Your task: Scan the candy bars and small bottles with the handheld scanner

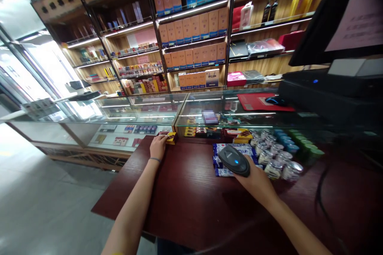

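Observation:
My right hand (254,173) is wrapped round a black barcode scanner (231,159), which shows a lit blue light on top. The scanner hovers over blue-and-white packets (221,172) that lie on the dark red-brown counter (191,203) and partly hides them. At the counter's far left edge, my left hand (158,146) has its fingers closed on a small yellow box (171,138) with dark printing. The fingers cover the left part of that box.
Several lidded jars (273,169) and green cans (309,147) stand right of the packets. Yellow-and-brown boxes (239,135) line the far edge by a glass display case (137,107). A monitor (311,28) rises at the right, near a mouse (275,100) on a red mat (251,102). A cable (321,195) crosses the counter.

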Demonstrator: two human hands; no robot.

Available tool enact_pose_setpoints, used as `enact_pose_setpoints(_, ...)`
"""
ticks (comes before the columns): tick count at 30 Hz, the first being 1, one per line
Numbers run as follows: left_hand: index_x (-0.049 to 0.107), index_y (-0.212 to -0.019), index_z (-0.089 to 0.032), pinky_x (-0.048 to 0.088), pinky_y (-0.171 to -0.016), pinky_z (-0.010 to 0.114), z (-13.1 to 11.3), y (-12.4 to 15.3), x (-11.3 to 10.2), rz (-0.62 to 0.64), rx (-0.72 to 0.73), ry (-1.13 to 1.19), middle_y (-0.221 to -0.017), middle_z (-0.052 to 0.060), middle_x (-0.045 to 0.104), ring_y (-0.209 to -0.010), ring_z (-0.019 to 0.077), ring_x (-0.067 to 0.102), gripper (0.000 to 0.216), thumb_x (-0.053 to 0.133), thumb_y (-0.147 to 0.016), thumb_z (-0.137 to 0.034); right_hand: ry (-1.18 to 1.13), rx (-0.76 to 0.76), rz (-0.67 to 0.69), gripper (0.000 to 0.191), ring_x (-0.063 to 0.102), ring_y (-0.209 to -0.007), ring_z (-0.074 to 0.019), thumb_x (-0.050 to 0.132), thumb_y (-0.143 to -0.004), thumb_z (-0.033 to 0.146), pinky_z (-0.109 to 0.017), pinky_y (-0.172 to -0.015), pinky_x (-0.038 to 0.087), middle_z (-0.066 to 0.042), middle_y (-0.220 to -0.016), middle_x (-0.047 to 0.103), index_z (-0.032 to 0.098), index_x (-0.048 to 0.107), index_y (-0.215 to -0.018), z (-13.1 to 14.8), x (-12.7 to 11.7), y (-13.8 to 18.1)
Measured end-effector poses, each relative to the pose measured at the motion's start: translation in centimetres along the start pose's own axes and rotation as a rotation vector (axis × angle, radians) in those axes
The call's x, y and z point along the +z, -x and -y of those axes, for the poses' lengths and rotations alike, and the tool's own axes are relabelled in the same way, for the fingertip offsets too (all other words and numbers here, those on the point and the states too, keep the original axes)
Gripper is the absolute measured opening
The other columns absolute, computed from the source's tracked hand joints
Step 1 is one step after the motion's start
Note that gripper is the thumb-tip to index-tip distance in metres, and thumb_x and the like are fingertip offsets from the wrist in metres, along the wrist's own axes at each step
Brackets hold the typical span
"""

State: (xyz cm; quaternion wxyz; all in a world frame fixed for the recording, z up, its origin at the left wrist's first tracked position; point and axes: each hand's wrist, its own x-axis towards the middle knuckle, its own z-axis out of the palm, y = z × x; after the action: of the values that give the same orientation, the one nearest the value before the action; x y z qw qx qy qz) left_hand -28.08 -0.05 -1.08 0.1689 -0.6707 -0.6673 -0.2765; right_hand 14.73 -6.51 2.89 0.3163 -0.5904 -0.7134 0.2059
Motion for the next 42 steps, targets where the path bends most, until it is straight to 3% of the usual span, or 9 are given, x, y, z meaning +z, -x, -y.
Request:
enact_pose_setpoints(8,0.065,-0.122,-0.026,0.045,-0.101,0.039,0.3,-0.2,1.1,-0.011,0.002,0.052,-0.12,0.008,0.064,-0.113,0.0258,0.056,0.04,0.05,-0.088,-0.013,0.008,-0.045,-0.014,0.042,0.071,-0.075,-0.0292,0.053,-0.079,0.045,-0.03,-0.06,0.042,-0.003,-0.079,0.072,0.028,0.05,-0.116,-0.4,0.1,0.1)
enact_pose_setpoints(18,0.058,-0.132,-0.023,0.033,-0.114,0.049,0.4,0.1,2.0,0.005,0.001,0.031,-0.128,0.011,0.059,-0.123,0.0281,0.052,0.047,0.046,-0.087,-0.014,-0.064,-0.082,-0.057,0.043,0.071,-0.076,-0.0277,0.058,-0.075,0.044,-0.029,-0.059,0.043,-0.003,-0.079,0.072,0.028,0.054,-0.114,-1.0,0.6,0.0)
enact_pose_setpoints(27,0.049,-0.141,-0.018,0.027,-0.116,0.056,0.2,0.4,2.2,0.056,-0.03,-0.002,-0.141,0.012,0.053,-0.14,0.0328,0.037,0.055,0.043,-0.087,-0.014,-0.031,-0.076,-0.045,0.041,0.071,-0.072,-0.0277,0.056,-0.077,0.045,-0.028,-0.057,0.042,-0.002,-0.074,0.071,0.028,0.053,-0.114,-0.9,0.5,0.1)
enact_pose_setpoints(34,0.049,-0.14,-0.022,0.025,-0.116,0.056,-0.7,0.5,1.2,-0.04,0.02,-0.013,-0.142,0.012,0.052,-0.139,0.032,0.037,0.059,0.047,-0.082,-0.012,-0.099,-0.031,-0.076,0.04,0.071,-0.081,-0.0262,0.061,-0.074,0.041,-0.028,-0.064,0.047,-0.002,-0.081,0.073,0.028,0.055,-0.111,-0.4,0.2,-0.1)
enact_pose_setpoints(38,0.052,-0.137,-0.021,0.03,-0.115,0.051,-2.4,-0.2,1.3,-0.107,0.131,0.075,-0.138,0.013,0.053,-0.133,0.0289,0.044,0.05,0.046,-0.087,-0.016,-0.166,-0.033,-0.105,0.044,0.07,-0.09,-0.0264,0.063,-0.072,0.036,-0.031,-0.073,0.05,-0.003,-0.086,0.074,0.027,0.056,-0.114,-0.2,-0.6,-0.3)
enact_pose_setpoints(42,0.05,-0.138,-0.021,0.035,-0.114,0.047,-7.3,-1.6,1.6,-0.106,0.222,0.204,-0.137,0.013,0.053,-0.132,0.0268,0.045,0.047,0.043,-0.092,-0.019,-0.206,-0.008,-0.163,0.048,0.07,-0.094,-0.0285,0.064,-0.07,0.036,-0.035,-0.078,0.051,-0.006,-0.091,0.074,0.024,0.056,-0.116,-0.4,-1.8,-0.6)
